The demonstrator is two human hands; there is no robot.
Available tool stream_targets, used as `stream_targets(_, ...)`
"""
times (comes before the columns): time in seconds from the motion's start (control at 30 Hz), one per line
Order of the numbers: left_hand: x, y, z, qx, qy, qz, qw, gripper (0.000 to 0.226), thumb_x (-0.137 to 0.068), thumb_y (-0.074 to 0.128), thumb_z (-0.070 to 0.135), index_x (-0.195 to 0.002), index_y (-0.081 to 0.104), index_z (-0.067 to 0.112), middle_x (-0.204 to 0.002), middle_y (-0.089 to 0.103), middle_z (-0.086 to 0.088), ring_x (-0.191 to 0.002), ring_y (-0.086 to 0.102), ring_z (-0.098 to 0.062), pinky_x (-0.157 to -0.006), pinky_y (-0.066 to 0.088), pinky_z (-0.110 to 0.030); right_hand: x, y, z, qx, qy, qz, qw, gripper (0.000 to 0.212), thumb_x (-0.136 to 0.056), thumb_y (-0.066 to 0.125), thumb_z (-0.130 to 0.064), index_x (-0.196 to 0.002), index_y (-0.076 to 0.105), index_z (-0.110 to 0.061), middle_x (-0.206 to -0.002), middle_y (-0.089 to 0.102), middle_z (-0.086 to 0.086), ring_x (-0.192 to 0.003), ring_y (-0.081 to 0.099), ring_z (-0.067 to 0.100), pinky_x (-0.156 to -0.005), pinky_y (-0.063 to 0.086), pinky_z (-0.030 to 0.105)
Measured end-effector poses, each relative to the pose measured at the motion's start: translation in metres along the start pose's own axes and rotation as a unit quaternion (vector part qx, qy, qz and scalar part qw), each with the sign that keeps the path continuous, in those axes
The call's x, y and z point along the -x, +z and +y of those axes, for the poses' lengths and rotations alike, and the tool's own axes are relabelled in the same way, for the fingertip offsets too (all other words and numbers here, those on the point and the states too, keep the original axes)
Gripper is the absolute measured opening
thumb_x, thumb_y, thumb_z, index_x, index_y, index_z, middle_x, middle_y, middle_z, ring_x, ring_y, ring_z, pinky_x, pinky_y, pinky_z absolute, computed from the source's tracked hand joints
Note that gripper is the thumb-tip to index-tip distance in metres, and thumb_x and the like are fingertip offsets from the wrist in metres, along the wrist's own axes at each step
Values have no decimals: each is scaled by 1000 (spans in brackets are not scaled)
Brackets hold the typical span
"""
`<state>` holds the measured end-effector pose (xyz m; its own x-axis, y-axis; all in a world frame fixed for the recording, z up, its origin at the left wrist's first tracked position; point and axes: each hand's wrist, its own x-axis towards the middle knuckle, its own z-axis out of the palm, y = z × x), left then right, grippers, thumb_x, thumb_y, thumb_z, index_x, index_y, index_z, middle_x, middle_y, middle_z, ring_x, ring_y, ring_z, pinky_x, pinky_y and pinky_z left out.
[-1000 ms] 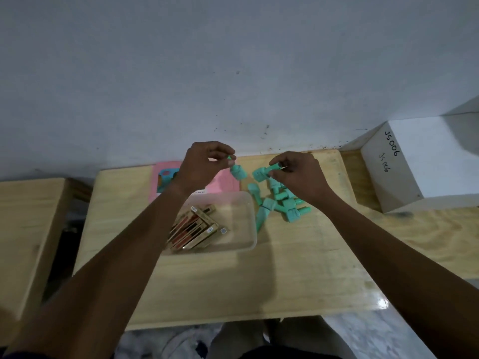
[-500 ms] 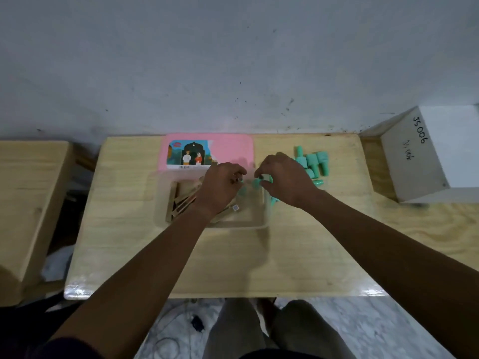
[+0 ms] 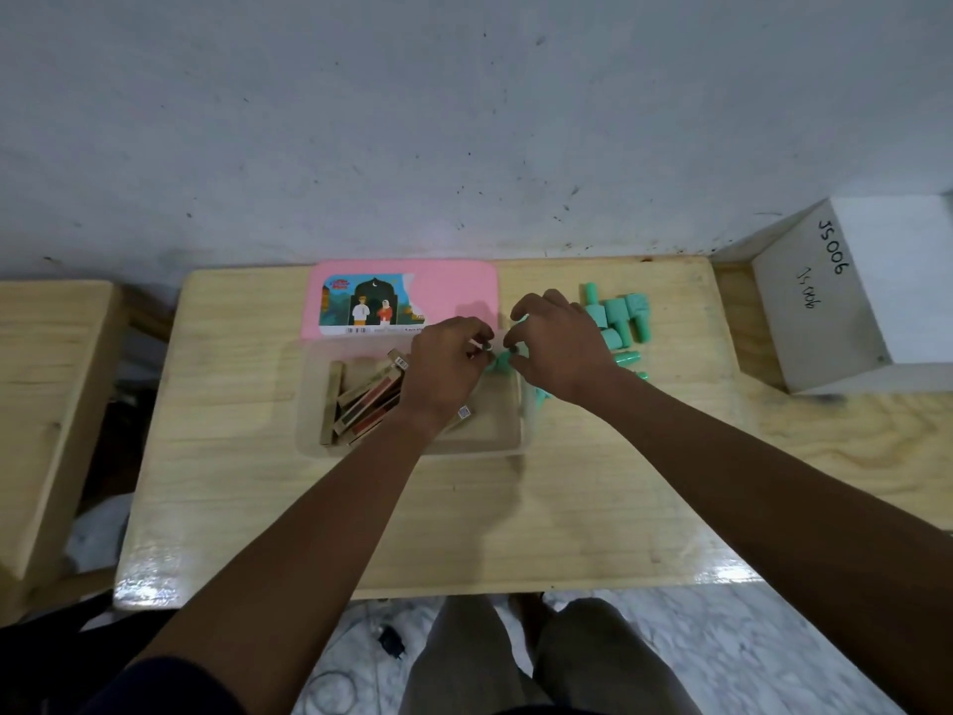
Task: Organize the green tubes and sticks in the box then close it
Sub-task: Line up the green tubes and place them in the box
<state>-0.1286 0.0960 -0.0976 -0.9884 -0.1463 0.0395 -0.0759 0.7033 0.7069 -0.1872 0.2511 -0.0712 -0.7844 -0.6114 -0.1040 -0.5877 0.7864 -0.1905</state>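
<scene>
The green tubes (image 3: 617,316) are short mint-coloured plastic cylinders, each with a narrower neck at one end, and they lie in a loose heap on the wooden table (image 3: 464,513), right of centre and just right of the hands. At least eight show there, though the right hand hides part of the heap, so the count is not firm. One more green tube (image 3: 501,361) sits between the two hands over the upper right corner of the clear box (image 3: 412,448), which stands open at the middle of the frame. The right hand (image 3: 559,350) pinches this tube with curled finger and thumb. The left hand (image 3: 443,376) has its fingers curled too, tips close against the same tube beside a small pale sliver; whether it grips either one cannot be told. The sticks (image 3: 363,399) are flat tan and reddish-brown strips leaning together in the left half of the box; about six can be made out, and two carry small barcode stickers. One pink lid (image 3: 456,291) lies flat just above the box, its label showing two drawn figures under a dark arch with a crescent and a barcode below, the print too small to read. One white block (image 3: 825,312) at the right edge bears "JS006" handwritten in black, with a fainter, smaller scrawl under it.
</scene>
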Motion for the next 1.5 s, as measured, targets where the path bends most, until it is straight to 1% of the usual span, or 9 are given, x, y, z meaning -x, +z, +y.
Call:
stream_targets(0.1,0,3,0,-20,26,14,999,19,-75,75,2,-92,73,10,-90,71,-3,-70,68,-15,-69,56,-25,2,2,1,-19,11,22,1000,20,-84,67,-26,-101,76,-23,-119,62,3,-109,53,27,-82,44,39)
stream_targets(0.33,1,4,0,-45,28,4,999,27,-72,78,3,-97,73,11,-96,69,-3,-74,69,-18,-71,57,-35,3,5,3,-75,27,45,996,24,-79,70,-23,-102,76,-24,-118,64,3,-101,59,28,-77,44,37)
stream_targets(0.47,5,0,4,-90,21,9,996,27,-75,79,17,-101,72,19,-101,68,5,-75,68,-15,-69,56,-35,8,2,11,-138,51,69,987,25,-76,73,-27,-101,76,-24,-115,65,0,-98,62,24,-77,51,41)
stream_targets(0.63,5,-5,18,-127,16,27,991,24,-76,76,18,-100,73,23,-102,67,9,-81,67,-14,-67,53,-30,19,0,25,-201,99,100,969,25,-76,73,-37,-97,75,-24,-105,65,-5,-83,61,14,-68,50,30)
stream_targets(0.83,-2,-1,18,-152,-8,14,988,13,-84,71,21,-95,77,19,-100,67,4,-79,65,-17,-69,51,-31,13,-3,16,-119,50,93,987,20,-77,74,-35,-92,78,-23,-103,69,-2,-88,64,21,-71,48,33)
stream_targets(1.03,1,0,7,-160,30,21,986,11,-82,73,16,-90,79,14,-98,67,1,-76,66,-20,-65,49,-29,11,10,3,0,29,64,998,23,-81,67,-34,-97,78,-24,-116,69,0,-96,64,27,-79,42,38)
stream_targets(1.2,-1,-2,0,-158,52,11,986,11,-80,73,13,-90,79,15,-100,67,1,-79,67,-20,-64,51,-31,10,10,2,-66,47,53,995,19,-79,70,-27,-96,78,-26,-113,70,0,-94,66,26,-76,45,37)
stream_targets(1.33,-3,-3,-3,-146,47,1,988,13,-81,73,13,-91,80,17,-102,68,2,-82,67,-19,-67,52,-30,2,5,4,-107,73,39,991,16,-81,68,-31,-94,78,-28,-110,71,-4,-96,64,22,-73,39,30)
stream_targets(1.5,-1,-5,-4,-125,31,-9,992,12,-83,72,16,-91,80,18,-107,69,5,-87,66,-15,-72,44,-24,-6,4,8,-98,88,-16,991,19,-80,69,-38,-96,77,-33,-106,73,-9,-95,64,21,-73,39,31)
